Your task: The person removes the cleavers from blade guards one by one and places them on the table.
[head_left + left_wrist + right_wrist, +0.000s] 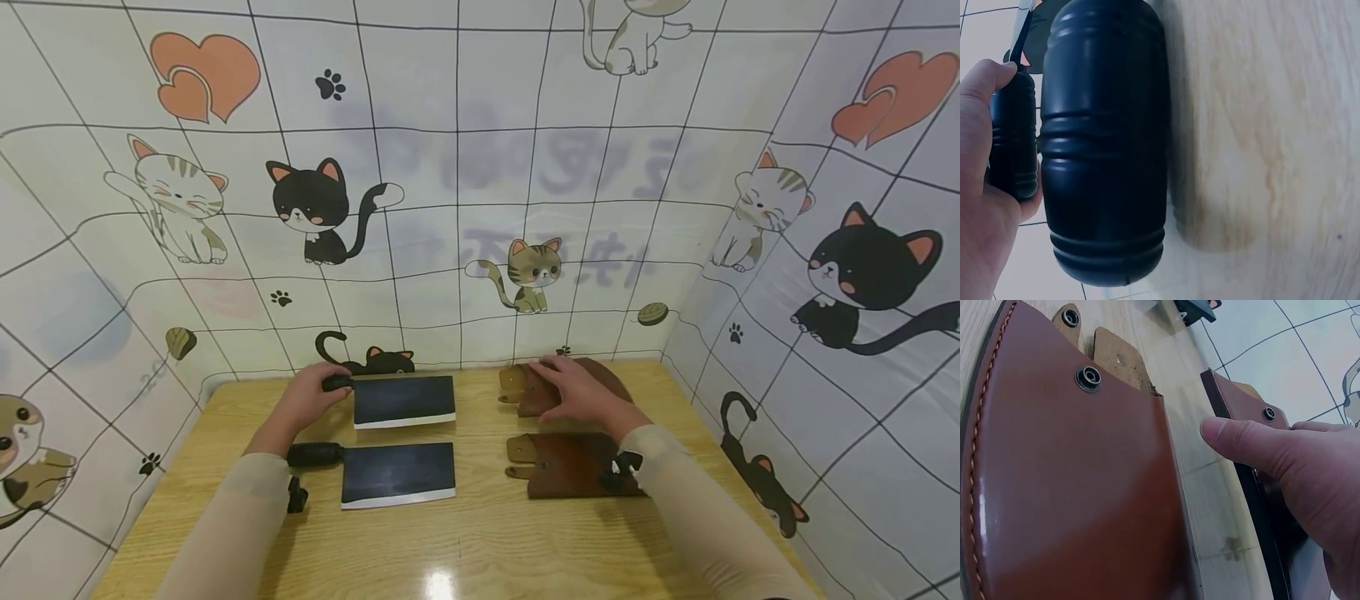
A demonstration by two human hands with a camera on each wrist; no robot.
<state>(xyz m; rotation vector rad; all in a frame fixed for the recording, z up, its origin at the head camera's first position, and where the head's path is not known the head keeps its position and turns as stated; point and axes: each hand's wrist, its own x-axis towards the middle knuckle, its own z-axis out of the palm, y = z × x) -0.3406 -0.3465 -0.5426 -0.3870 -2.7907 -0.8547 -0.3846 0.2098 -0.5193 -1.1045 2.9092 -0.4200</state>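
Note:
Two black-handled cleavers with dark blades and pale edges lie on the left, one behind the other. My left hand (309, 400) grips the handle of the far cleaver (405, 398); the left wrist view shows the thumb along that handle (1013, 134). Closer to me lies the near cleaver (397, 475), untouched, its ribbed handle (1107, 144) large in that view. On the right are two brown leather sheaths with snap straps. My right hand (581, 393) holds the far sheath (611, 382) across its width, thumb at the near edge. The near sheath (1079, 481) lies beside it, partly under my wrist.
The wooden table (457, 550) stands against walls covered with a cat-patterned, grid-lined sheet (450, 167). Both wrists carry small black devices. Bare wood separates the cleavers from the sheaths.

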